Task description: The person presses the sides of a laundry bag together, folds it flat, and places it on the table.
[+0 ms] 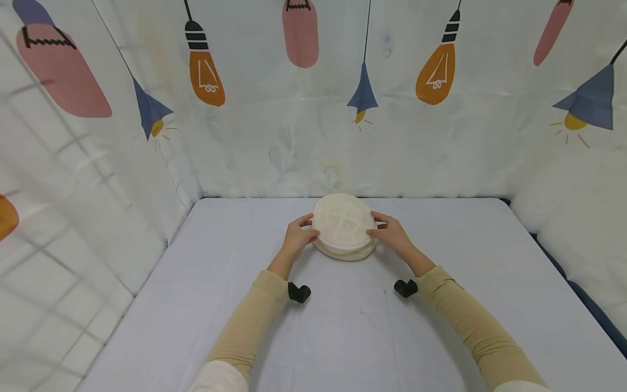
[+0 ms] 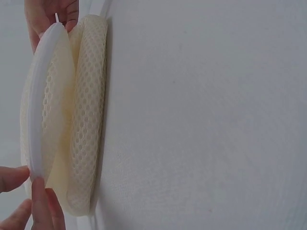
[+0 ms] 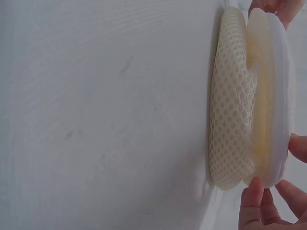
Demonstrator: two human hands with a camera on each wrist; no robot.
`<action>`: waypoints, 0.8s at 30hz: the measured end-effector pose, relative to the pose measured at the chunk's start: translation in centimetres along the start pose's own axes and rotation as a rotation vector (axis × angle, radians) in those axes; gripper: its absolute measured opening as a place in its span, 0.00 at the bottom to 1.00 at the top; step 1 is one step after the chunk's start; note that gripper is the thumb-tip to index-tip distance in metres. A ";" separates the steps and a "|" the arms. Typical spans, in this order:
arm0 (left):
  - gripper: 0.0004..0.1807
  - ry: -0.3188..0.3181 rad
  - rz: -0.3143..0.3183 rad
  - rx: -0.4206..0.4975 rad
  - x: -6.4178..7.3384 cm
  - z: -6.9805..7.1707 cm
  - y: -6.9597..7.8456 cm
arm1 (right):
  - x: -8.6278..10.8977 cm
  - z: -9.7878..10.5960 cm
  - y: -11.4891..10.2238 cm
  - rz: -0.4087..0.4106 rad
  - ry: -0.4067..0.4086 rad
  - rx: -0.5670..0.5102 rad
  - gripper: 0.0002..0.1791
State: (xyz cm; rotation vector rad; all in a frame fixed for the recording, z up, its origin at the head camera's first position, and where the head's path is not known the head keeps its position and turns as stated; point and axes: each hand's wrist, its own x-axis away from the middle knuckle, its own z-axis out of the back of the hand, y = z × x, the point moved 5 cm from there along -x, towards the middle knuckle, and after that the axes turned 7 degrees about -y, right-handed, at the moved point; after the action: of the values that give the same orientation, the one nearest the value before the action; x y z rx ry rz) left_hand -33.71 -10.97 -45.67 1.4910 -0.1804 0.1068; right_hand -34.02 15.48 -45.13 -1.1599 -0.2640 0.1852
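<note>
A round, cream mesh laundry bag (image 1: 344,220) stands on the table between both hands. Its top disc has a white rim band (image 2: 36,105) and is tilted up from the thick mesh base (image 3: 232,105), with a gap between them in both wrist views. At the disc's left edge, my left hand (image 1: 297,235) pinches the rim between thumb and fingers. On the opposite edge my right hand (image 1: 392,234) pinches the same rim, thumb in front and fingers behind. What the bag holds inside cannot be seen.
The table (image 1: 352,337) has a white cover with a few small marks. Behind it hangs a white curtain (image 1: 254,147) printed with lamps and bulbs, close to the table's far edge. Another stretch of curtain runs along the left side. Black heart-shaped pieces sit by each wrist.
</note>
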 end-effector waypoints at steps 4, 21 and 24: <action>0.34 0.000 0.001 0.004 0.1 -0.1 0.1 | 0.0 0.1 -0.1 0.015 0.012 0.030 0.38; 0.34 -0.003 0.013 -0.057 0.1 -0.1 0.2 | 0.0 0.2 -0.5 -0.014 0.010 0.154 0.38; 0.34 -0.008 0.014 -0.057 0.1 -0.1 0.3 | 0.0 0.3 -0.5 -0.017 0.005 0.157 0.38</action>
State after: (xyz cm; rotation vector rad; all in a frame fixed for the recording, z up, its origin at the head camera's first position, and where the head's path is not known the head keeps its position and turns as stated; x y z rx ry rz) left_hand -33.64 -10.84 -45.39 1.4337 -0.1989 0.1061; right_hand -34.11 15.52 -44.56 -1.0027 -0.2500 0.1848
